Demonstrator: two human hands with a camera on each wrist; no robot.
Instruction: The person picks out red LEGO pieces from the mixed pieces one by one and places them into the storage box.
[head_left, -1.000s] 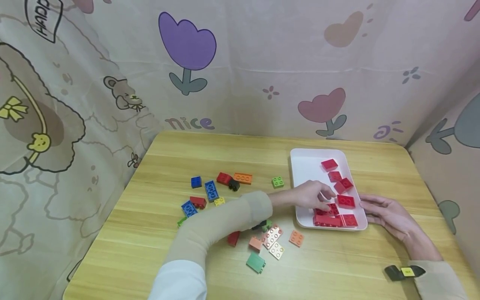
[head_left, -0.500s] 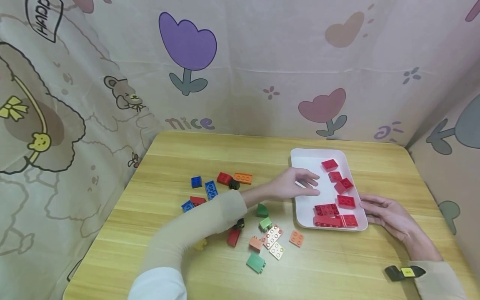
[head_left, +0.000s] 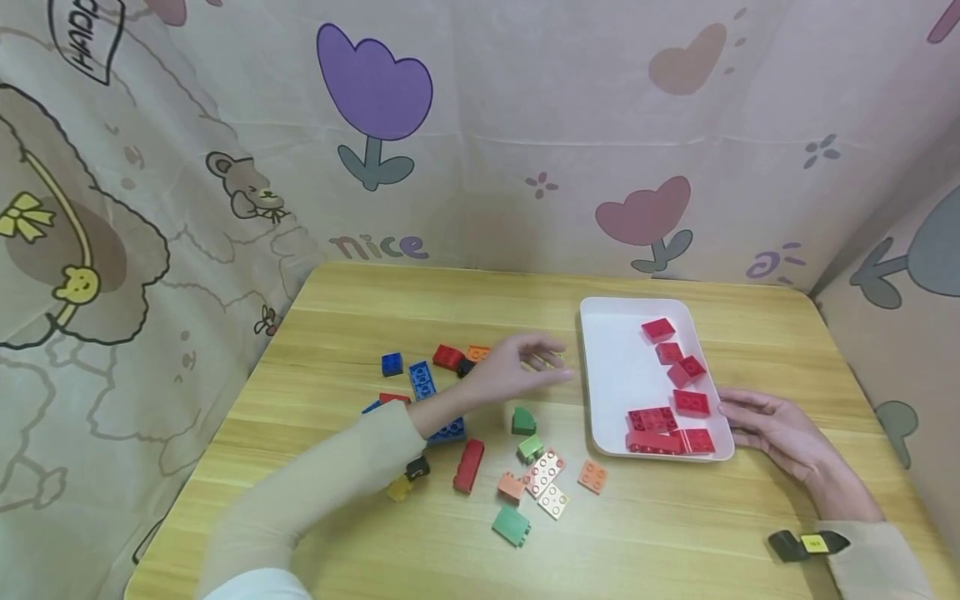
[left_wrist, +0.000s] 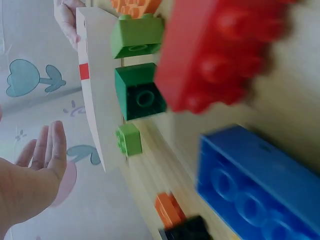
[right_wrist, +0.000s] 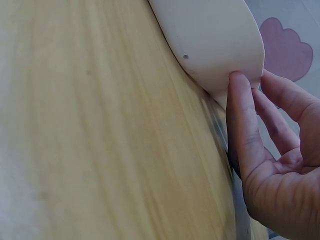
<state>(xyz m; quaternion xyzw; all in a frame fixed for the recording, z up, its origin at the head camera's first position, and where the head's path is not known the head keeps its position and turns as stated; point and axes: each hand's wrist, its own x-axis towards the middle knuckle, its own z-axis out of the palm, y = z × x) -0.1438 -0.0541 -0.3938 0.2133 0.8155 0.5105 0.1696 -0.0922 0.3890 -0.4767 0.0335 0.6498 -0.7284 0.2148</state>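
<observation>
My left hand (head_left: 517, 367) is over the table just left of the white tray (head_left: 611, 358), with its fingers loosely extended and nothing in them. Several red bricks (head_left: 691, 403) lie along the tray's right side and front corner. Against the tray's right outer wall rest the fingertips of my right hand (head_left: 776, 433). The right wrist view shows that hand (right_wrist: 280, 150) touching the white wall (right_wrist: 215, 45) near its rim. Below the left hand are a dark green brick (head_left: 523, 421) and a blue brick (head_left: 448, 430); the left wrist view has a red brick (left_wrist: 215, 50) close up.
Loose bricks spread left of the tray: a small blue brick (head_left: 392, 364), a red brick (head_left: 468, 467), a yellow piece (head_left: 400, 488), a teal-green brick (head_left: 512, 526) and an orange brick (head_left: 592, 477). A patterned curtain (head_left: 480, 150) hangs behind the wooden table (head_left: 645, 533).
My left hand has let go of a red brick at the tray's front and moved back left, out of the tray, over the table. My right hand stays at the tray's side.
</observation>
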